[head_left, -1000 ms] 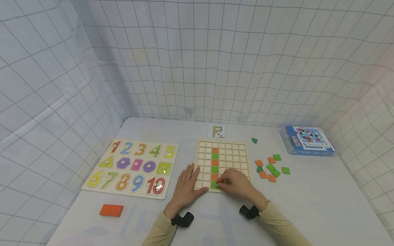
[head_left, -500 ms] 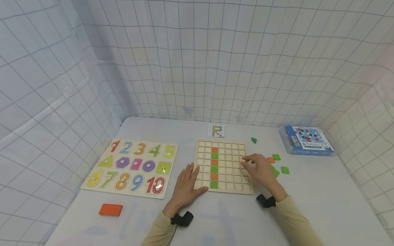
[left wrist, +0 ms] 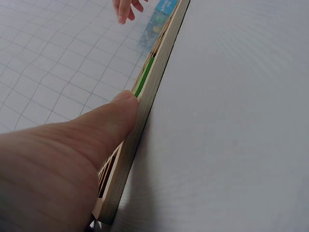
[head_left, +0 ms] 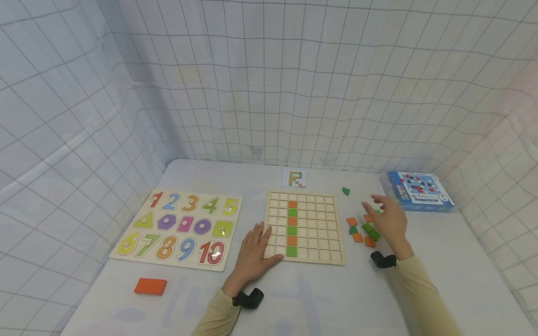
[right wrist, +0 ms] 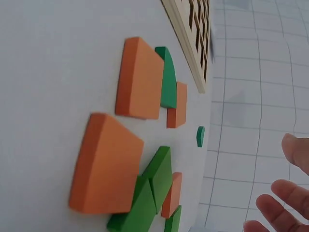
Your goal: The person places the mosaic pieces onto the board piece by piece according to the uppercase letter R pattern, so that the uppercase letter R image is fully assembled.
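Head view first: left hand [head_left: 252, 254] is resting over the near left corner of the wooden grid board [head_left: 314, 234], fingers straight, thumb stuck out along the near edge. Six set tiles [head_left: 292, 231] run down one column, orange and green taking turns, green nearest. Right hand [head_left: 391, 221] hangs over the loose pieces [head_left: 375, 234] right of the board, thumb and forefinger spread. Pattern card [head_left: 293, 178] sits just beyond the board, number puzzle [head_left: 153, 227] left, orange block [head_left: 150, 286] near left, blue box [head_left: 422, 191] far right, all on the white surface [head_left: 319, 298].

Left wrist view: the thumb's on the rim, right beside the nearest green tile.

Right wrist view: orange and green squares lie scattered, plus a curved green piece [right wrist: 168, 82] between two orange ones. Right fingers are loosely bent, gaps between them.
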A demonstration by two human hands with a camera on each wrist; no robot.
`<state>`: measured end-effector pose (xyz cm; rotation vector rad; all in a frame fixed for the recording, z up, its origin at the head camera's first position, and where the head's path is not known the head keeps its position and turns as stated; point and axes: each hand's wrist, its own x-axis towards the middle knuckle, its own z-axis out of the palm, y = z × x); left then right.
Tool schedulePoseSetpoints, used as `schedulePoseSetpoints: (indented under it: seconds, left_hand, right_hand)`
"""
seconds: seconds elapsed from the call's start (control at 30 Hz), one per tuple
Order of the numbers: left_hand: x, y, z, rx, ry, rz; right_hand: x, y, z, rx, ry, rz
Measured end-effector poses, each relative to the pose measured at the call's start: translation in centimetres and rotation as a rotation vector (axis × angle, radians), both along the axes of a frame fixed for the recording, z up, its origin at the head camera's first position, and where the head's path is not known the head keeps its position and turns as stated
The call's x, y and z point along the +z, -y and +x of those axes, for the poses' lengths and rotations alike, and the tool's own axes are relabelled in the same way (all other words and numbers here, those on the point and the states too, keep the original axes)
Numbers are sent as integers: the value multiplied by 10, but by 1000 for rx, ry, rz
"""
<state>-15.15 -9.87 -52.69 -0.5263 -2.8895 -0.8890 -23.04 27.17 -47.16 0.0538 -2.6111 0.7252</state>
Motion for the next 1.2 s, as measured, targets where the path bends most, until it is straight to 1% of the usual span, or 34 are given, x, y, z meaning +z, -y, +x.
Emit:
schedulePoseSetpoints:
  seconds: [0.1,0.23,0.53,0.77,1.03,1.2]
  left_hand:
    - [0,0,0,1,0,-3]
    - [1,0,0,1,1,-5]
    - [0,0,0,0,4,-5]
    - [0,0,0,1,1,6]
    - [0,0,0,0,-5,3]
    - [0,0,0,0,-3,3]
  right_hand:
    - [0,-7,-2,-47,29,14]
    - [1,-13,-3,-99,107,29]
    - [3,-18,-4,-163,217,34]
    - [1,-22,-7,-169,286,38]
    - [0,-25,-12,-170,397,30]
    - [-2,-28,-13,-158,451,49]
